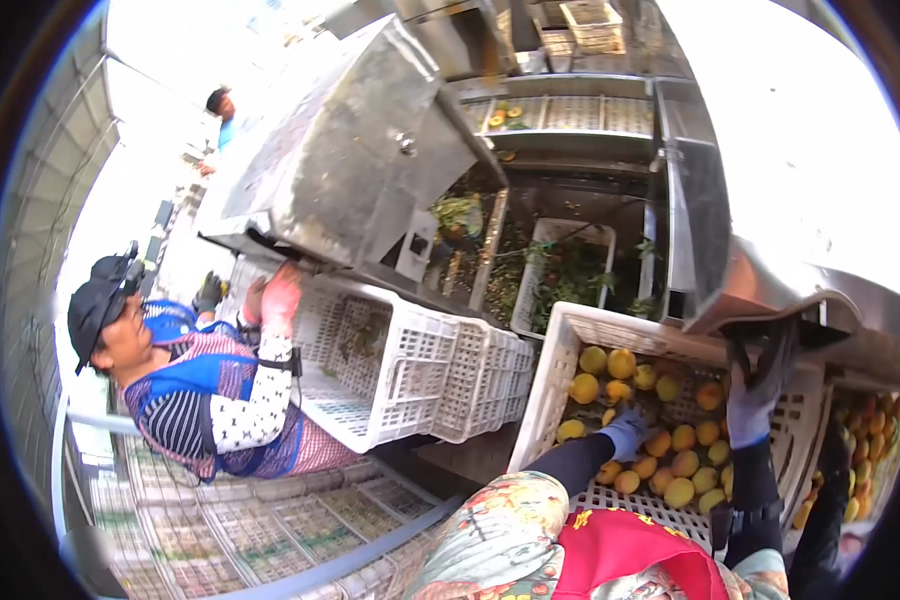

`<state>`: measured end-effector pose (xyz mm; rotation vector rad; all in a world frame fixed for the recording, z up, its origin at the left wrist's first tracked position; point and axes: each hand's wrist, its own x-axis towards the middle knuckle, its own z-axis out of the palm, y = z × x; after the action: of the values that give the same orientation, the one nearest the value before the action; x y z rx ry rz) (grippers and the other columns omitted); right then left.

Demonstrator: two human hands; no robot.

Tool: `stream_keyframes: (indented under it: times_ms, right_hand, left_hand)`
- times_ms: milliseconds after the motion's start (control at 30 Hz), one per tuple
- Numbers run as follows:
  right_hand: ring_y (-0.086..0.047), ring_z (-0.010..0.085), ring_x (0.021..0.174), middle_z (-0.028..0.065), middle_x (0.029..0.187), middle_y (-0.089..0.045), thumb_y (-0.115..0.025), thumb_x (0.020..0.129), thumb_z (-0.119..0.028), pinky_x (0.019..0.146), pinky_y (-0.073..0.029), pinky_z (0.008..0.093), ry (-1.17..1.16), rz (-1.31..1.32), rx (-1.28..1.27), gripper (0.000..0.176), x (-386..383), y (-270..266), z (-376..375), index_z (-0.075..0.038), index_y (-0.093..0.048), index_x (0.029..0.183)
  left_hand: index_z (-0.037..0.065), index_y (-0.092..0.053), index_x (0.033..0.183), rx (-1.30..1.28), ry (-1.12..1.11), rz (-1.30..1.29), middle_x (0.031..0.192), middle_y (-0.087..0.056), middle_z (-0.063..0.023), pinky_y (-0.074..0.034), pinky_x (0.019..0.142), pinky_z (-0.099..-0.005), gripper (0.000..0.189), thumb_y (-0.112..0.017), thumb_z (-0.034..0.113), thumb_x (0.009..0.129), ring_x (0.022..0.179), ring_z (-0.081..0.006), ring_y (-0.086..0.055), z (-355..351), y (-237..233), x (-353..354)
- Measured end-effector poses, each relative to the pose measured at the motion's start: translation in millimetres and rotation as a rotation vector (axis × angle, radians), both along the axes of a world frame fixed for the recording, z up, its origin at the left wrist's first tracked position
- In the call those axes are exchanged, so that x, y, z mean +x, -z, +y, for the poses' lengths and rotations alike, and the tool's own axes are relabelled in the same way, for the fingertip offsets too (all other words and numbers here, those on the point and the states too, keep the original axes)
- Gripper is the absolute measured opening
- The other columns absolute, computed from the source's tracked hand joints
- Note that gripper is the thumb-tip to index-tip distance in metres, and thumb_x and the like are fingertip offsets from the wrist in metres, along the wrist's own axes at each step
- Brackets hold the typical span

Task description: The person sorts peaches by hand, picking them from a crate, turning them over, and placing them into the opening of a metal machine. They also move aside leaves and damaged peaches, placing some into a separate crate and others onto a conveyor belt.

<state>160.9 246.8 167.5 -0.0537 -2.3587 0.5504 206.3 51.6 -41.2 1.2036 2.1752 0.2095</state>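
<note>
A white plastic crate in front of me holds many yellow-orange fruits that look like peaches. My left hand, in a light blue glove, reaches down among the fruits on the crate's left side. Its fingertips are blurred against the fruit, so a grip cannot be made out. Near the crate's right wall is my right hand, gloved in light blue with darker fingers. Those fingers stretch up under the lip of a metal chute, thumb apart, with no fruit visible in them.
At left a person in a cap has a pink-gloved hand by a tilted white crate. A metal machine housing stands beyond. Behind my crate, another crate holds leaves. More fruit lies at far right, beside a dark sleeve.
</note>
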Motion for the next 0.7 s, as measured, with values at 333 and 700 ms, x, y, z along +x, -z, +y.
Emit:
stream_keyframes:
  times_ms: [333,700]
  right_hand:
    - [-0.041,0.0394,0.124,0.0217,0.137,-0.043,-0.062,0.080,-0.043,0.105,-0.031,0.0483,-0.113,-1.245,0.260,0.076,105,251,6,-0.003,-0.037,0.139]
    - [-0.057,0.0323,0.111,0.0197,0.123,-0.057,-0.069,0.074,-0.037,0.090,-0.047,0.0405,-0.450,-1.377,-0.005,0.064,69,216,-47,-0.004,-0.051,0.125]
  left_hand:
    - [0.010,-0.041,0.137,-0.154,-0.370,-0.065,0.134,-0.042,-0.0221,-0.034,0.100,-0.0530,0.078,-0.070,0.034,0.069,0.120,-0.0385,-0.045,14,26,-13]
    - [0.003,-0.067,0.081,0.320,-0.794,-0.628,0.079,-0.065,-0.0145,-0.048,0.067,-0.0358,0.017,-0.062,0.012,0.068,0.080,-0.0256,-0.063,0,1,-48]
